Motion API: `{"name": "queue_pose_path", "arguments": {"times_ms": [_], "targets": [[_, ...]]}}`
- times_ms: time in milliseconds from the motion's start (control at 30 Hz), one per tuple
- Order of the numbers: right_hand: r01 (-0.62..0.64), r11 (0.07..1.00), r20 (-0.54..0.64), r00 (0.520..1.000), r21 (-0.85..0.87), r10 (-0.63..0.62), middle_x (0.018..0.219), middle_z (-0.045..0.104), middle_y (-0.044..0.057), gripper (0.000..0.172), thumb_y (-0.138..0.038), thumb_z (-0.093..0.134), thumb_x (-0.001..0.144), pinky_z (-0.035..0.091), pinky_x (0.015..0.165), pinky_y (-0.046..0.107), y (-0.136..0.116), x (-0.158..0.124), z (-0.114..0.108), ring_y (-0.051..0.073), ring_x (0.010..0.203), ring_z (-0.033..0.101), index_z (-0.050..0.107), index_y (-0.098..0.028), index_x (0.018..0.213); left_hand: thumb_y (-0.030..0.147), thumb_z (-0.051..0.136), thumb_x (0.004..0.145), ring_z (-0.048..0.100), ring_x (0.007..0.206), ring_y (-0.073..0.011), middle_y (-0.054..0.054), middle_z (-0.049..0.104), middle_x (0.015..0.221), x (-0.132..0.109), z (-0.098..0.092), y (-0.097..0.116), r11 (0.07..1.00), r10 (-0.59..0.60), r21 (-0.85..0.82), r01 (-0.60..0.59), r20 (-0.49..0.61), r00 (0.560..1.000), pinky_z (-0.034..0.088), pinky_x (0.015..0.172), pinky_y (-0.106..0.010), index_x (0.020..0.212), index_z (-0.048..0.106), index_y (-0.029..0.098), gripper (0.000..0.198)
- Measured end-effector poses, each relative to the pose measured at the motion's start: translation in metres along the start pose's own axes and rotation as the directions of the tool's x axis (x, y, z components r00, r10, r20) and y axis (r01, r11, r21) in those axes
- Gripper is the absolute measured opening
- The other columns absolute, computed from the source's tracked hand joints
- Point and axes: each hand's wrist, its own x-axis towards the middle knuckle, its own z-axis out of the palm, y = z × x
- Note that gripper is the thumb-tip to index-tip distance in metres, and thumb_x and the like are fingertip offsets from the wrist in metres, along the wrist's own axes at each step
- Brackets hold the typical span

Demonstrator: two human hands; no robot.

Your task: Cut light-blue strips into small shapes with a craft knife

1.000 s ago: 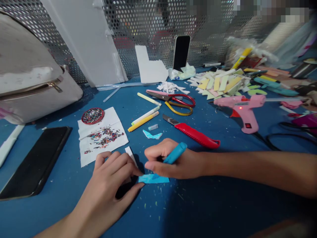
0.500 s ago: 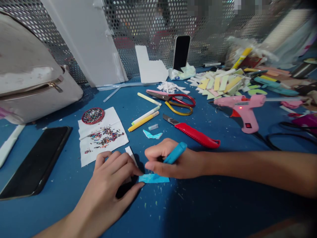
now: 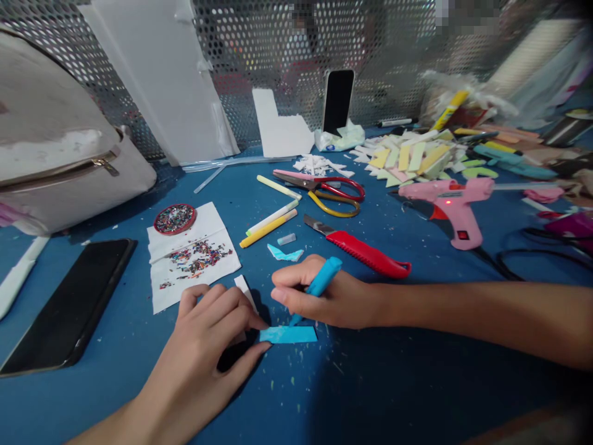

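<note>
My right hand (image 3: 345,301) is closed round a blue marker (image 3: 325,275), held at a slant with its tip at the upper edge of a small paper-like strip (image 3: 296,335). The strip lies flat on the table and is coloured bright blue, with paler streaks towards its left end. Thumb and index finger of my left hand (image 3: 204,346) pinch that left end. A white strip (image 3: 244,290) pokes out beyond my left fingers, partly hidden. Just above my right hand lie a blue-and-white scrap (image 3: 285,252) and a small pale marker cap (image 3: 286,239).
A red utility knife (image 3: 368,252) with its blade out and scissors (image 3: 324,184) lie beyond my hands. At right stands a pink glue gun (image 3: 463,210), its light on. Glitter-like bits cover a white paper (image 3: 162,300). A phone (image 3: 69,309) lies at left, near a bag (image 3: 69,191).
My right hand and the marker have shifted slightly up, uncovering more of the strip. The strip's right part now looks more evenly blue. My left hand stays in place.
</note>
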Motion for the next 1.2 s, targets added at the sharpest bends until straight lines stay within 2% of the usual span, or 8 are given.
{"name": "queue_pose_path", "arguments": {"times_ms": [167, 533, 700, 833, 1000, 1100, 1200], "targets": [[0.009, 1.000, -0.005, 1.000, -0.006, -0.009, 0.058, 0.034, -0.006, 0.042, -0.030, 0.042, 0.099, 0.026, 0.052, 0.023, 0.0018, 0.0003, -0.0002, 0.007, 0.055, 0.032, 0.033, -0.017, 0.061, 0.030, 0.060, 0.092, 0.052, 0.083, -0.0166, 0.003, 0.059, 0.088, -0.0006, 0.0002, -0.0009, 1.000, 0.006, 0.016, -0.006, -0.008, 1.000, 0.028, 0.083, -0.037, 0.095, 0.055, 0.025, 0.007], [-0.102, 0.993, -0.004, 0.995, 0.059, 0.103, 0.054, 0.037, -0.005, 0.047, -0.037, 0.041, 0.099, 0.026, 0.050, 0.025, -0.0012, -0.0005, -0.0013, 0.008, 0.051, 0.033, 0.040, -0.016, 0.057, 0.029, 0.060, 0.092, 0.053, 0.087, -0.0167, 0.003, 0.061, 0.094, 0.0002, -0.0004, -0.0016, 0.999, 0.025, 0.040, -0.025, -0.002, 1.000, 0.028, 0.085, -0.038, 0.101, 0.057, 0.028, 0.010], [-0.011, 0.988, -0.039, 0.999, 0.152, 0.017, 0.060, 0.046, -0.003, 0.046, -0.042, 0.046, 0.097, 0.034, 0.054, 0.023, -0.0022, 0.0001, -0.0033, 0.009, 0.057, 0.043, 0.047, -0.015, 0.060, 0.024, 0.055, 0.094, 0.053, 0.092, -0.0168, 0.001, 0.062, 0.099, 0.0001, -0.0028, 0.0015, 0.998, 0.053, 0.042, -0.054, 0.021, 0.998, 0.028, 0.086, -0.038, 0.112, 0.055, 0.029, 0.018], [0.051, 0.980, -0.046, 0.998, 0.194, -0.043, 0.060, 0.047, -0.003, 0.047, -0.046, 0.044, 0.098, 0.034, 0.052, 0.021, -0.0026, -0.0013, -0.0051, 0.009, 0.055, 0.043, 0.052, -0.014, 0.065, 0.029, 0.059, 0.093, 0.054, 0.091, -0.0170, 0.002, 0.062, 0.100, -0.0009, -0.0037, 0.0020, 0.997, 0.054, 0.055, -0.054, 0.002, 0.999, 0.027, 0.088, -0.039, 0.118, 0.053, 0.030, 0.025], [-0.047, 0.958, 0.071, 0.997, 0.283, 0.028, 0.059, 0.045, -0.006, 0.034, -0.042, 0.048, 0.096, 0.031, 0.044, 0.018, -0.0012, -0.0023, -0.0051, 0.006, 0.047, 0.042, 0.054, -0.014, 0.079, 0.028, 0.060, 0.092, 0.054, 0.088, -0.0163, 0.003, 0.062, 0.097, -0.0021, -0.0035, -0.0016, 0.997, 0.044, 0.068, -0.042, -0.018, 0.999, 0.026, 0.085, -0.038, 0.106, 0.056, 0.029, 0.015], [0.013, 0.980, 0.143, 0.989, 0.198, -0.042, 0.064, 0.050, -0.003, 0.029, -0.033, 0.051, 0.095, 0.034, 0.049, 0.017, 0.0010, -0.0011, -0.0041, 0.007, 0.054, 0.045, 0.049, -0.014, 0.073, 0.026, 0.059, 0.092, 0.053, 0.087, -0.0157, 0.003, 0.062, 0.096, -0.0013, -0.0036, -0.0020, 0.997, 0.051, 0.053, -0.050, -0.001, 0.999, 0.026, 0.084, -0.037, 0.104, 0.056, 0.027, 0.012], [0.101, 0.990, 0.179, 0.977, 0.094, -0.116, 0.064, 0.046, -0.004, 0.031, -0.029, 0.052, 0.094, 0.030, 0.052, 0.018, 0.0037, -0.0004, -0.0027, 0.006, 0.057, 0.040, 0.042, -0.016, 0.067, 0.026, 0.059, 0.092, 0.051, 0.087, -0.0158, 0.003, 0.060, 0.094, 0.0004, -0.0041, -0.0006, 0.998, 0.051, 0.032, -0.051, 0.007, 0.999, 0.026, 0.084, -0.037, 0.104, 0.057, 0.028, 0.012]]}}
